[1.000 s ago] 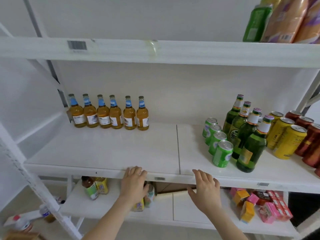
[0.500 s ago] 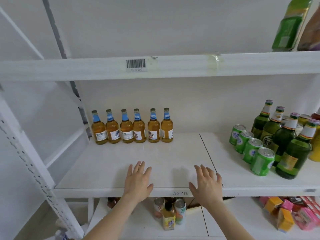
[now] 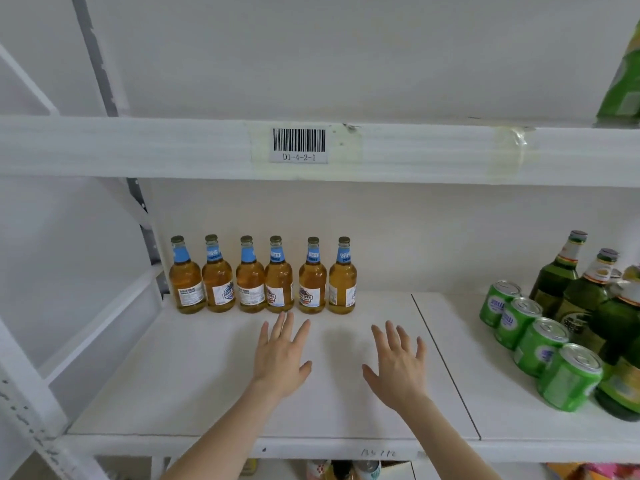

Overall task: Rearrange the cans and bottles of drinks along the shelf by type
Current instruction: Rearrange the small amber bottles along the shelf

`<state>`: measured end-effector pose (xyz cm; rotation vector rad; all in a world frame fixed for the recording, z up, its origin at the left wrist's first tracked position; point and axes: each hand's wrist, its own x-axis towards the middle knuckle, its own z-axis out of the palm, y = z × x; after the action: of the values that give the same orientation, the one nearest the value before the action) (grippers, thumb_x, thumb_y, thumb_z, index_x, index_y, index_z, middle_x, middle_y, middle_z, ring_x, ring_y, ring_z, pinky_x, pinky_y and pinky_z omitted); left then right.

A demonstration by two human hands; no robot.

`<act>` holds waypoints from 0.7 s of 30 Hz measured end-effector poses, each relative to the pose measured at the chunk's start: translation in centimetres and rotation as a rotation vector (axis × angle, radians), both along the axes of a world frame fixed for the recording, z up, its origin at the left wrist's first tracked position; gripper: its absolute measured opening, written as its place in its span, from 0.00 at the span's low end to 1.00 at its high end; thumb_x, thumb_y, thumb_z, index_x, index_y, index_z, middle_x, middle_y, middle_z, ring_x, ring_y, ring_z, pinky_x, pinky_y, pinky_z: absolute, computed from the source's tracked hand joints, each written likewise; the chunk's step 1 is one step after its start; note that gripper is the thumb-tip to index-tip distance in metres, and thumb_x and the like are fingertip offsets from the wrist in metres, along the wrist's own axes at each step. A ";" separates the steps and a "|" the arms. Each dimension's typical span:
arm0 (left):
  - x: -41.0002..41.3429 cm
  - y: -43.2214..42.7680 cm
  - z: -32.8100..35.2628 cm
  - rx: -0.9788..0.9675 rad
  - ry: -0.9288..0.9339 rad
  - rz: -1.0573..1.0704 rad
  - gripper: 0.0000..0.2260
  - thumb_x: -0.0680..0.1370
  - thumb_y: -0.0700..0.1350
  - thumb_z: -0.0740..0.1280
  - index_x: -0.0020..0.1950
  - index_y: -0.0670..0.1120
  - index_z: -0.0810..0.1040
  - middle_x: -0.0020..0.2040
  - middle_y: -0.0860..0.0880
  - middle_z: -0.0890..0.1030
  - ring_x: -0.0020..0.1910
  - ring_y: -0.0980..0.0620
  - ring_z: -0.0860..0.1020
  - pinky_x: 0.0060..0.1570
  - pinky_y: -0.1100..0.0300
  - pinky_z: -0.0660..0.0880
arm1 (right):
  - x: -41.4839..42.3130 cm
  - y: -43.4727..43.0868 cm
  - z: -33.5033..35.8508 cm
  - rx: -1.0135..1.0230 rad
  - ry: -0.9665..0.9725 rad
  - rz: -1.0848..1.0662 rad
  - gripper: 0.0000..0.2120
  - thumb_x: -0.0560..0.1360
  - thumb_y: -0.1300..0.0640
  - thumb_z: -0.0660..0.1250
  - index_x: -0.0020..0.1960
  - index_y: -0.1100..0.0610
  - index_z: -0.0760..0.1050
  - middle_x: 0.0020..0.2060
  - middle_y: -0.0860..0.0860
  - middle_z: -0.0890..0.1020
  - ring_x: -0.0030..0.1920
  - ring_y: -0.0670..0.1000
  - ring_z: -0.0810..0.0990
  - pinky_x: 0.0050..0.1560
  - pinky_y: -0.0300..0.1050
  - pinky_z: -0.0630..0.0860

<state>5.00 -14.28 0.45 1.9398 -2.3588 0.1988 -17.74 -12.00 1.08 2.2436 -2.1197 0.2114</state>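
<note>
Several amber bottles with blue neck labels stand in a row at the back left of the white shelf. A diagonal row of green cans sits at the right, with dark green bottles behind them. My left hand hovers flat over the shelf, fingers spread, fingertips just short of the amber bottles. My right hand is beside it, also flat with fingers spread. Neither hand holds anything.
The shelf above carries a barcode label and a green package at its right end. A seam divides the shelf boards. More drinks and packets show on the shelf below. A white upright stands at left.
Both hands have moved from the shelf's front edge forward over the shelf toward the amber bottles. The view has shifted closer and leftward, so the yellow and red cans have left the frame.
</note>
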 end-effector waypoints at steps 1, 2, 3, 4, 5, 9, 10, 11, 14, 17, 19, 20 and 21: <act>0.1 -1.1 0.0 -0.003 0.004 0.001 0.36 0.79 0.61 0.60 0.81 0.53 0.46 0.81 0.43 0.46 0.80 0.43 0.44 0.76 0.43 0.45 | 0.1 -1.2 0.1 0.002 -0.001 -0.006 0.37 0.79 0.38 0.57 0.80 0.50 0.46 0.80 0.53 0.48 0.79 0.57 0.47 0.76 0.62 0.45; 0.3 -2.1 0.0 -0.005 0.012 0.004 0.36 0.79 0.61 0.60 0.81 0.52 0.46 0.81 0.43 0.47 0.80 0.43 0.44 0.76 0.43 0.46 | 0.2 -2.4 0.3 0.004 -0.002 -0.014 0.37 0.79 0.38 0.57 0.80 0.50 0.45 0.80 0.53 0.48 0.79 0.57 0.47 0.76 0.62 0.45; 0.5 -3.2 0.1 -0.012 0.025 0.006 0.37 0.79 0.61 0.60 0.81 0.52 0.45 0.81 0.43 0.47 0.80 0.43 0.45 0.76 0.44 0.46 | 0.4 -3.6 0.5 0.003 -0.005 -0.022 0.37 0.79 0.38 0.57 0.80 0.50 0.45 0.80 0.53 0.48 0.79 0.56 0.47 0.76 0.62 0.45; 0.7 -4.1 0.2 -0.025 0.041 0.008 0.37 0.79 0.61 0.60 0.81 0.52 0.45 0.81 0.43 0.48 0.80 0.43 0.45 0.77 0.44 0.46 | 0.6 -4.7 0.8 0.001 -0.008 -0.027 0.37 0.78 0.37 0.57 0.80 0.50 0.45 0.80 0.53 0.49 0.79 0.56 0.48 0.76 0.62 0.45; 0.9 -5.0 0.3 -0.041 0.057 0.006 0.37 0.79 0.61 0.60 0.81 0.52 0.45 0.81 0.43 0.48 0.80 0.43 0.46 0.77 0.45 0.47 | 0.8 -5.8 1.0 0.001 -0.011 -0.030 0.37 0.78 0.37 0.57 0.80 0.50 0.46 0.80 0.53 0.49 0.79 0.56 0.48 0.76 0.62 0.45; 1.2 -7.9 0.6 -0.075 0.144 -0.003 0.38 0.79 0.60 0.62 0.81 0.50 0.46 0.81 0.44 0.49 0.80 0.44 0.48 0.77 0.50 0.52 | 2.0 -9.6 1.4 -0.010 -0.029 -0.030 0.38 0.78 0.36 0.58 0.80 0.49 0.46 0.80 0.52 0.50 0.79 0.56 0.49 0.76 0.61 0.46; 1.2 -8.6 0.5 -0.076 0.172 -0.006 0.38 0.79 0.60 0.63 0.81 0.50 0.46 0.81 0.44 0.50 0.80 0.45 0.49 0.76 0.51 0.54 | 2.3 -10.4 1.5 -0.015 -0.031 -0.033 0.38 0.77 0.36 0.58 0.80 0.49 0.46 0.80 0.52 0.50 0.79 0.56 0.49 0.76 0.61 0.47; 1.2 -9.4 0.4 -0.072 0.199 -0.009 0.39 0.78 0.60 0.63 0.81 0.49 0.46 0.81 0.44 0.50 0.80 0.45 0.50 0.76 0.51 0.57 | 2.5 -11.2 1.5 -0.019 -0.036 -0.037 0.39 0.77 0.36 0.58 0.80 0.49 0.46 0.80 0.52 0.50 0.79 0.56 0.49 0.76 0.60 0.47; 1.2 -11.7 -0.3 -0.037 0.256 -0.006 0.41 0.78 0.59 0.65 0.81 0.49 0.44 0.81 0.44 0.51 0.79 0.44 0.54 0.72 0.53 0.67 | 2.9 -13.3 1.3 -0.037 -0.065 -0.054 0.39 0.77 0.35 0.58 0.80 0.49 0.46 0.80 0.52 0.52 0.79 0.55 0.51 0.77 0.60 0.49; 0.9 -13.5 -1.2 -0.016 0.315 -0.008 0.42 0.78 0.58 0.66 0.81 0.48 0.44 0.80 0.45 0.54 0.78 0.45 0.59 0.68 0.54 0.71 | 3.1 -15.3 0.7 -0.039 -0.102 -0.078 0.40 0.76 0.35 0.60 0.79 0.49 0.47 0.80 0.51 0.54 0.79 0.55 0.53 0.76 0.59 0.51; 0.6 -14.4 -2.1 -0.019 0.398 -0.005 0.43 0.77 0.57 0.68 0.81 0.47 0.44 0.79 0.46 0.57 0.76 0.47 0.62 0.68 0.56 0.71 | 3.2 -16.4 0.2 -0.044 -0.139 -0.084 0.40 0.75 0.36 0.61 0.79 0.49 0.47 0.79 0.51 0.56 0.78 0.54 0.55 0.76 0.59 0.53; 0.4 -14.9 -2.7 -0.020 0.445 0.001 0.44 0.76 0.56 0.69 0.81 0.47 0.44 0.79 0.47 0.59 0.75 0.48 0.63 0.67 0.56 0.72 | 3.2 -16.9 0.0 -0.058 -0.169 -0.083 0.40 0.75 0.36 0.61 0.79 0.49 0.48 0.79 0.50 0.58 0.78 0.54 0.56 0.75 0.58 0.54; 0.3 -15.4 -3.4 -0.016 0.495 0.009 0.45 0.75 0.55 0.70 0.80 0.47 0.44 0.78 0.48 0.60 0.75 0.49 0.65 0.67 0.56 0.72 | 3.3 -17.4 -0.3 -0.078 -0.213 -0.080 0.40 0.75 0.36 0.62 0.79 0.50 0.49 0.78 0.49 0.60 0.77 0.54 0.58 0.75 0.57 0.56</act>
<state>5.29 -29.66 -2.93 1.7390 -2.0144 -0.2367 -14.47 -29.38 0.80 2.1750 -2.2521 0.5423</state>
